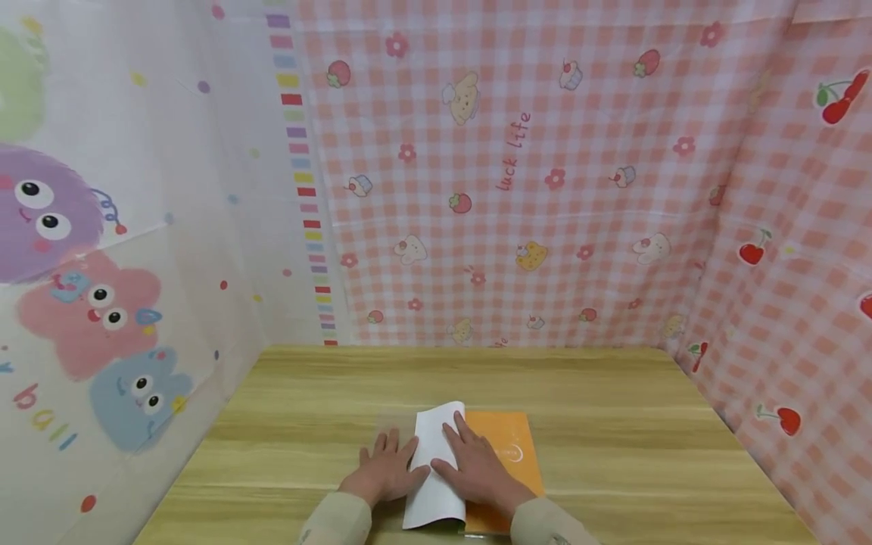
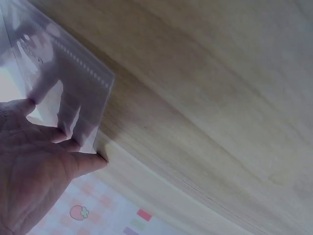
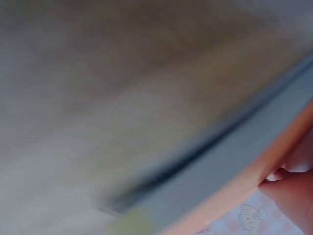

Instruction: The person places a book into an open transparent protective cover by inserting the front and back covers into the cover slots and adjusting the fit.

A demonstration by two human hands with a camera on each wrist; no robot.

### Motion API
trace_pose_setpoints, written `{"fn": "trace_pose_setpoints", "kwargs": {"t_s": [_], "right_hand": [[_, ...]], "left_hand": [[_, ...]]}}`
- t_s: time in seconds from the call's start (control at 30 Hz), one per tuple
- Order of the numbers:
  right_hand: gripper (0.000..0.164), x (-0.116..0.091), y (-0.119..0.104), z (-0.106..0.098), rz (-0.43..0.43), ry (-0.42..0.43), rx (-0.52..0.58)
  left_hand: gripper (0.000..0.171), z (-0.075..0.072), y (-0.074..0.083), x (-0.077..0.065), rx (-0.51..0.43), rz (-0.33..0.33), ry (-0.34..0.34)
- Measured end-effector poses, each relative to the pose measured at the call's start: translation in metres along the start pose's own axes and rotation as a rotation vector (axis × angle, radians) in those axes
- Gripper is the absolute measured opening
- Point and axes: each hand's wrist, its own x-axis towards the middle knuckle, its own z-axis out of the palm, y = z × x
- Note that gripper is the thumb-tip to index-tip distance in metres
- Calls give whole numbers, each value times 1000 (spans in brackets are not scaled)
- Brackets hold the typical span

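Seen from the head camera, a white sheet point(image 1: 433, 439) lies toward six o'clock on the wood-grain tabletop point(image 1: 613, 454), and its six o'clock edge bows up. At three o'clock from the sheet is an orange booklet point(image 1: 507, 435). The left hand point(image 1: 387, 469) is at the sheet's nine o'clock side, fingers spread and fairly straight, the thumb on the sheet; it grips nothing. The left wrist view shows those fingers on a clear plastic sleeve point(image 2: 90, 95) (a row of small marks runs beside one edge). The right hand point(image 1: 477, 469) comes in from four o'clock, fingers extended and thumb apart, pressing on the sheet without grasping it. Pink gingham cloth point(image 1: 586, 219) hangs at twelve o'clock behind the tabletop.
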Motion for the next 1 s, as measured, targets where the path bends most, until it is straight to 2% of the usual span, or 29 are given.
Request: {"fn": "trace_pose_setpoints", "kwargs": {"t_s": [0.07,0.17,0.47,0.7,0.87,1.0], "right_hand": [[73,-3,2,1,14,-2,53],[80,-3,7,3,28,-12,67],[83,-1,6,-2,45,-74,7],[84,-1,1,7,49,-71,-42],[87,-2,-3,13,29,-129,-124],[82,0,0,5,33,-121,-75]], "left_hand": [[67,0,1,0,-7,3,-3],[65,-2,2,-1,-23,4,-1],[65,2,0,2,-27,-16,-8],[68,7,-3,-1,-41,-17,7],[68,7,-2,-2,-36,3,15],[68,4,-3,-1,-12,13,15]]}}
